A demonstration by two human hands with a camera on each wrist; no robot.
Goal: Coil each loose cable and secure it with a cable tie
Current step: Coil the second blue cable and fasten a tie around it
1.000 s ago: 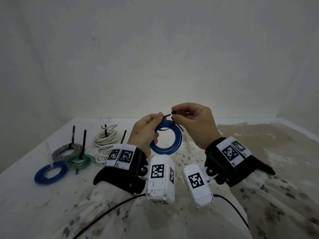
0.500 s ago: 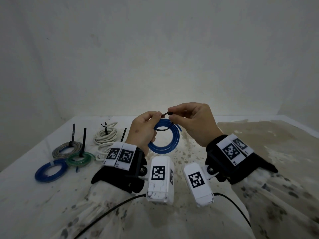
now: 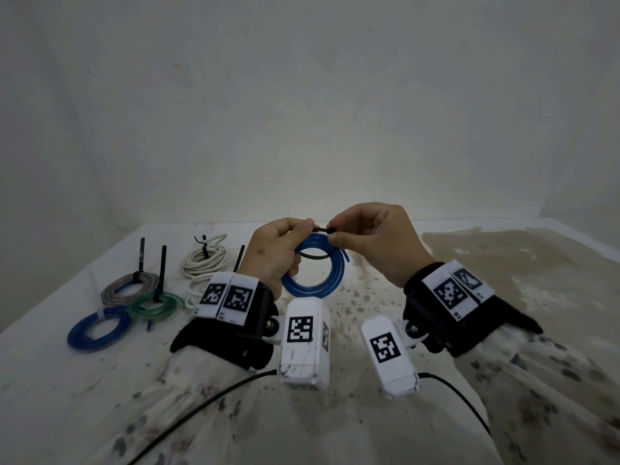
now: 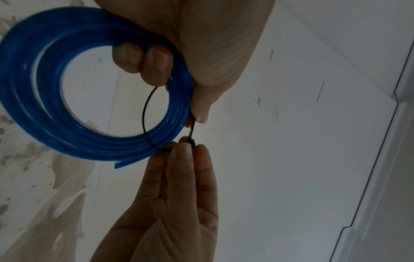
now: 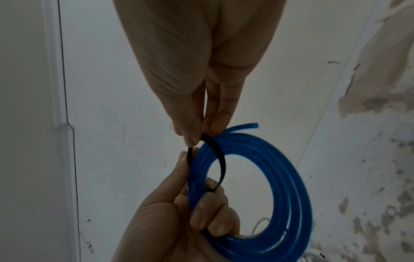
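Above the table, my left hand has its fingers curled round one side of a coiled blue cable. A black cable tie loops loosely round the coil's strands. My right hand pinches the tie's head between thumb and fingertips. In the left wrist view the left hand pinches the tie's tail just past the head, and the blue cable hangs below. The right wrist view shows the right hand on the tie, with the cable's cut end sticking out.
Several tied coils lie at the table's left: grey, green, blue and white, some with black tie tails standing up. The white table is speckled, with a brown stain on the right. A wall stands close behind.
Both hands have drifted slightly left with the coil. The tie's tail now runs straight between the two hands' fingertips.
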